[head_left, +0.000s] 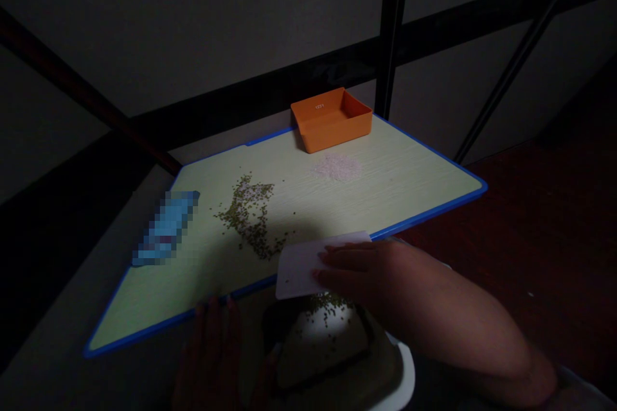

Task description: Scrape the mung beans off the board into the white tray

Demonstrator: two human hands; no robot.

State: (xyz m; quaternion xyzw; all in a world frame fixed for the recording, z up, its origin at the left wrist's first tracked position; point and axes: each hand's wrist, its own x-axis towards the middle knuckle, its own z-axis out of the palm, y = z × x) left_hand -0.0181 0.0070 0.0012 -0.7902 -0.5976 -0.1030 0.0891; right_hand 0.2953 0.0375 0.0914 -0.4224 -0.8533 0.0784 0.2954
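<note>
Reading the tabletop as a clock, with 12 at its far side, the nearest thing is a container [407,376] with a white rim, below the near edge at 6. It is dim inside, and dark-green grains [330,305] show over it, just below the card. At 7, the left hand [212,347] is in shadow by the blue edge, open, its fingers stretched forward and its thumb apart, near the container; whether it touches either cannot be told. At 5, the right hand [354,270] grips a white card [301,270], fingers flat across its upper face, with a single dark speck near the card's left corner. The card lies tilted over the blue edge at 6 and hides a stretch of it, and the right forearm [457,308] blocks the view of what is beneath it, towards 4.

Farther in, a loose heap of green grains [248,215] spreads from the middle towards 10, some pale bits mixed in at its far end, a few strays around it. At 9, a blue packet [168,228], blurred out, lies by the left edge of the table [409,186]. Towards 1 is a patch of pale pink grains [337,167], and just beyond it stands an open orange box [332,131] at the far edge. Behind that rises a panelled wall [241,26] with dark strips.
</note>
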